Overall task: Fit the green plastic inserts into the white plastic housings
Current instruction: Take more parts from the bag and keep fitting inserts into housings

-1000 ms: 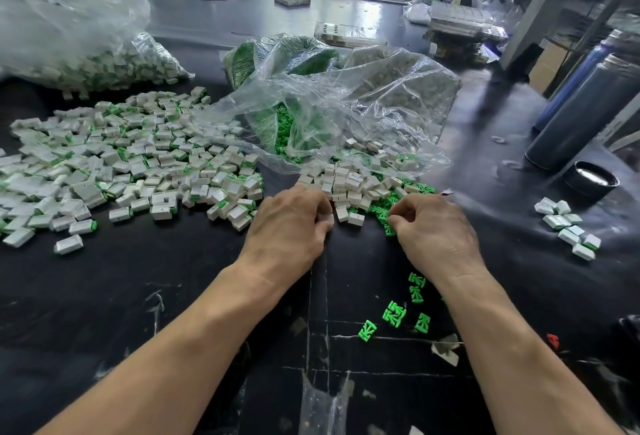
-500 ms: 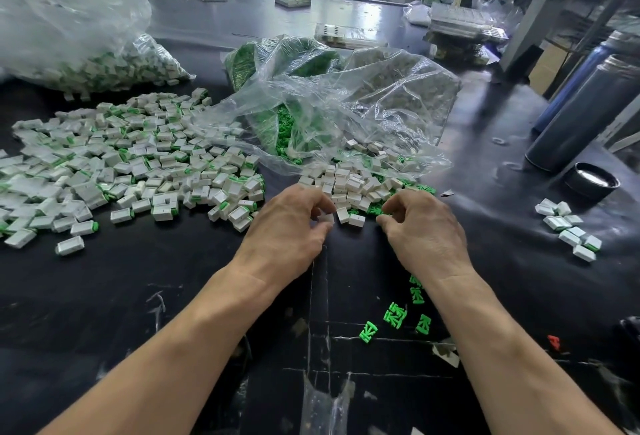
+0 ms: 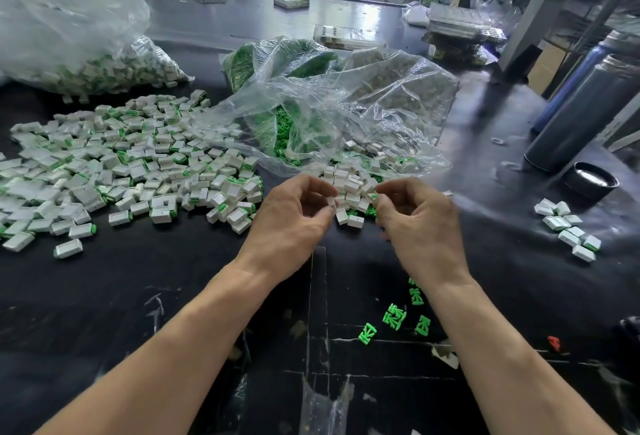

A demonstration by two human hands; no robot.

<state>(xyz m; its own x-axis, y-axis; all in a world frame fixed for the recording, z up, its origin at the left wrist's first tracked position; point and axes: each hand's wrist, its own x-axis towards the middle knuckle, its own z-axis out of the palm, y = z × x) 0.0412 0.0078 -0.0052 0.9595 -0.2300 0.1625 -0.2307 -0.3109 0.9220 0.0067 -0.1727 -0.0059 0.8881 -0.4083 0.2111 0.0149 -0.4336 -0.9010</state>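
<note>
Above the table (image 3: 173,296), hands (now lifted) (image 3: 353,216)

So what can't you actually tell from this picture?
- Head view: whether the right hand holds a green insert; its curled fingers hide it.
- The piece pinched by the left hand: too small to show if an insert is fitted.
- Back clear bag: blurred, cut off by the left edge.
</note>
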